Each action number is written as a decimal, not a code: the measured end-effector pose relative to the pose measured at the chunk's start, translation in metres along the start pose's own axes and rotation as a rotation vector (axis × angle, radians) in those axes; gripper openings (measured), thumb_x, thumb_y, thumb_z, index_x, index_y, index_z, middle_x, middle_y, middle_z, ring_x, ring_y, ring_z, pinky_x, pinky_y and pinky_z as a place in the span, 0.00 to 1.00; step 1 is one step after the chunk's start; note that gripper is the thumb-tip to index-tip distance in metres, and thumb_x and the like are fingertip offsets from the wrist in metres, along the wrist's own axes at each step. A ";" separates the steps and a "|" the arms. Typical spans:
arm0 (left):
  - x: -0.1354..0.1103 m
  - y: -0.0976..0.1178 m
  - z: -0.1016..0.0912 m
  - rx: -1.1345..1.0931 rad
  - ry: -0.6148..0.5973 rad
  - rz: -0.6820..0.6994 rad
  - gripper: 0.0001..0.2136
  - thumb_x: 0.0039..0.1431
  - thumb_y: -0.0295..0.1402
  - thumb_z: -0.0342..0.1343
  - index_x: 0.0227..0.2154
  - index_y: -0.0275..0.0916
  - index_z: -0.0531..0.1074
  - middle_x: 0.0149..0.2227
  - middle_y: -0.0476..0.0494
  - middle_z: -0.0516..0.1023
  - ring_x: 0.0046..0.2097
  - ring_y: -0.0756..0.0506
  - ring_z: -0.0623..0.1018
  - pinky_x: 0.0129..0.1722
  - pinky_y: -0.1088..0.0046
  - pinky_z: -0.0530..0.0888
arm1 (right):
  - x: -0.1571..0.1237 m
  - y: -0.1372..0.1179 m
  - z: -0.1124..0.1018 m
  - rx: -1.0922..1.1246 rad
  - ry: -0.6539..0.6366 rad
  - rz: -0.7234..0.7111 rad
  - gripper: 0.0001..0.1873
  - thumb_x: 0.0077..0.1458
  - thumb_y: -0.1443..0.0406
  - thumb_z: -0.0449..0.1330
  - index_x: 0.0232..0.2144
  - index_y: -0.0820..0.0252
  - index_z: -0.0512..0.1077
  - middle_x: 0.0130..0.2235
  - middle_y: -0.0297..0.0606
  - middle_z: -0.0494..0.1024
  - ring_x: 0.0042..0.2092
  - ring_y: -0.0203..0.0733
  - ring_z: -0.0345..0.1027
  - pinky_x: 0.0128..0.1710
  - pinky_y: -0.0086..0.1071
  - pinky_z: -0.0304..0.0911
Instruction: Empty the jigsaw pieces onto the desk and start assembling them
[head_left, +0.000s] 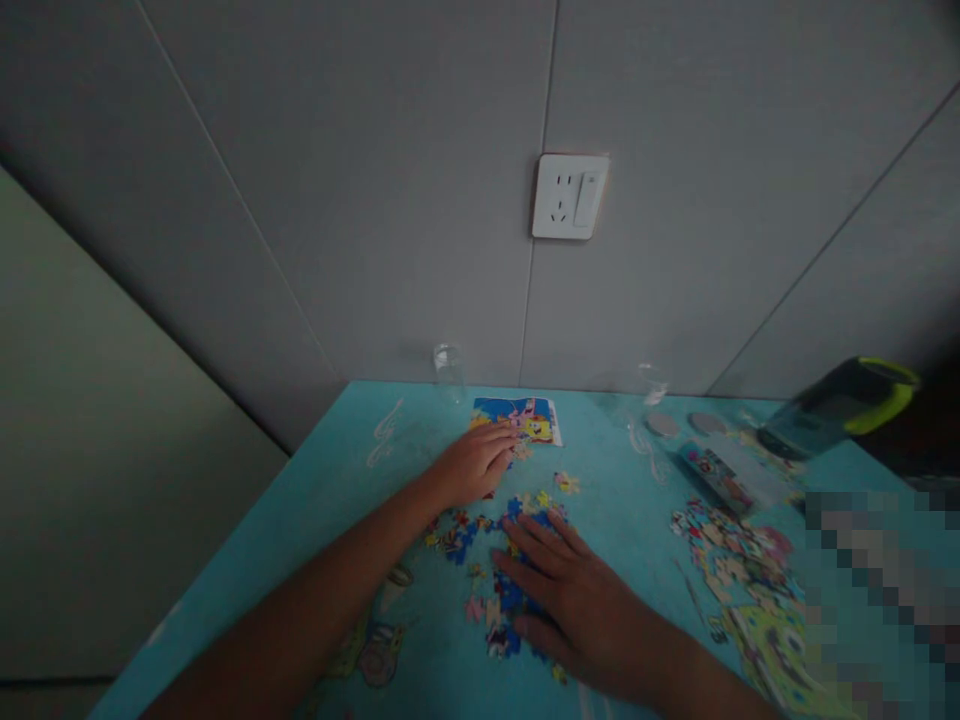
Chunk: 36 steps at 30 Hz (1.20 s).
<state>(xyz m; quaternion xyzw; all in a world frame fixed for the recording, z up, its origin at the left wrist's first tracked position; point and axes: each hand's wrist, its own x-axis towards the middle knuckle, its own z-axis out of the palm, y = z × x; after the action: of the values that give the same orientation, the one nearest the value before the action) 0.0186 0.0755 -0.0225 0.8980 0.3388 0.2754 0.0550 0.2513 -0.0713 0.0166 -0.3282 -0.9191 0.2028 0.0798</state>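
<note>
My left hand (474,465) reaches across the turquoise table (615,500), its fingers stretched flat and touching the near edge of a small cartoon picture card (534,412). My right hand (574,595) lies flat with fingers spread over a patch of joined and loose jigsaw pieces (456,535), mostly blue and yellow. One loose piece (568,483) sits just beyond the right fingertips. Neither hand holds anything.
A second cluster of puzzle pieces (731,555) lies at the right. A small printed box (716,475), two grey discs (662,424), two clear glasses (448,365) and a bottle with a green lid (840,405) stand near the wall. A white socket (570,196) is above.
</note>
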 end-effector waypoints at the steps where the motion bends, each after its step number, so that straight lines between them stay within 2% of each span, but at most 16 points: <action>1: 0.000 0.001 -0.001 -0.009 0.011 0.000 0.17 0.72 0.34 0.44 0.56 0.38 0.73 0.57 0.41 0.76 0.64 0.43 0.70 0.67 0.58 0.66 | 0.000 -0.001 -0.001 -0.005 -0.010 -0.001 0.31 0.68 0.55 0.54 0.70 0.47 0.53 0.73 0.39 0.49 0.73 0.53 0.41 0.71 0.57 0.34; 5: -0.002 0.004 -0.009 -0.030 0.077 -0.009 0.16 0.72 0.32 0.43 0.51 0.38 0.75 0.54 0.41 0.78 0.60 0.43 0.73 0.64 0.58 0.68 | 0.001 -0.001 -0.007 -0.005 -0.009 -0.056 0.32 0.67 0.55 0.55 0.70 0.50 0.55 0.71 0.41 0.56 0.72 0.53 0.46 0.71 0.58 0.38; 9: -0.002 0.009 -0.016 -0.007 0.155 -0.049 0.15 0.72 0.31 0.42 0.47 0.36 0.75 0.50 0.38 0.79 0.55 0.42 0.75 0.58 0.57 0.71 | 0.002 0.014 -0.012 0.040 0.205 -0.044 0.27 0.68 0.60 0.55 0.67 0.51 0.61 0.66 0.40 0.66 0.67 0.49 0.58 0.68 0.52 0.52; 13: 0.001 0.019 -0.029 0.049 0.180 -0.080 0.14 0.72 0.32 0.43 0.42 0.36 0.75 0.44 0.38 0.79 0.49 0.41 0.76 0.53 0.56 0.72 | 0.000 0.045 -0.014 0.096 0.418 0.081 0.18 0.68 0.64 0.54 0.58 0.53 0.71 0.56 0.42 0.77 0.58 0.48 0.69 0.60 0.47 0.64; 16: 0.000 0.025 -0.044 0.089 0.185 -0.096 0.13 0.71 0.32 0.44 0.40 0.36 0.75 0.42 0.38 0.78 0.47 0.41 0.76 0.51 0.57 0.71 | -0.003 0.068 -0.011 0.126 0.514 0.218 0.18 0.67 0.63 0.54 0.57 0.53 0.71 0.54 0.42 0.78 0.54 0.49 0.72 0.56 0.46 0.68; 19: -0.013 0.025 -0.059 0.164 0.117 -0.053 0.12 0.70 0.31 0.45 0.38 0.37 0.74 0.41 0.39 0.78 0.45 0.42 0.76 0.50 0.58 0.72 | -0.002 0.080 -0.007 0.150 0.580 0.328 0.17 0.67 0.61 0.55 0.56 0.53 0.72 0.52 0.41 0.79 0.52 0.49 0.74 0.54 0.45 0.68; 23: -0.044 0.014 -0.063 0.230 0.020 -0.022 0.11 0.69 0.31 0.47 0.39 0.37 0.75 0.42 0.39 0.78 0.46 0.41 0.76 0.51 0.57 0.72 | 0.004 0.082 -0.005 0.154 0.582 0.369 0.14 0.67 0.59 0.56 0.51 0.54 0.75 0.48 0.41 0.80 0.48 0.47 0.74 0.52 0.43 0.69; 27: -0.064 0.003 -0.052 0.176 0.066 -0.102 0.10 0.69 0.31 0.48 0.43 0.38 0.74 0.46 0.39 0.77 0.50 0.40 0.75 0.53 0.56 0.73 | 0.011 0.080 -0.007 0.102 0.539 0.397 0.14 0.66 0.58 0.56 0.48 0.53 0.78 0.44 0.41 0.78 0.45 0.48 0.74 0.49 0.43 0.69; 31: -0.057 -0.001 -0.040 0.099 0.088 -0.108 0.16 0.69 0.34 0.48 0.56 0.38 0.69 0.56 0.36 0.73 0.59 0.38 0.72 0.60 0.52 0.71 | 0.016 0.079 -0.007 0.055 0.512 0.441 0.15 0.66 0.57 0.56 0.47 0.53 0.79 0.41 0.42 0.76 0.42 0.47 0.73 0.47 0.43 0.69; 34: -0.050 -0.002 -0.036 0.078 0.021 -0.080 0.26 0.68 0.34 0.48 0.67 0.37 0.56 0.67 0.35 0.61 0.68 0.37 0.62 0.67 0.51 0.64 | 0.019 0.078 -0.008 0.060 0.505 0.455 0.14 0.66 0.56 0.56 0.46 0.52 0.79 0.40 0.41 0.75 0.41 0.46 0.73 0.45 0.42 0.69; 36: -0.049 -0.003 -0.035 0.079 -0.038 -0.086 0.28 0.69 0.35 0.48 0.69 0.37 0.52 0.70 0.36 0.55 0.70 0.37 0.58 0.69 0.51 0.61 | 0.020 0.077 -0.010 0.072 0.500 0.456 0.13 0.66 0.57 0.56 0.45 0.52 0.79 0.40 0.41 0.75 0.41 0.46 0.73 0.45 0.41 0.69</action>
<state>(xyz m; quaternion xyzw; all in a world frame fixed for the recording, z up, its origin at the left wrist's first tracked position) -0.0322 0.0435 -0.0163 0.8892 0.3865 0.2421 0.0380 0.2822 -0.0016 -0.0070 -0.5620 -0.7661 0.1612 0.2669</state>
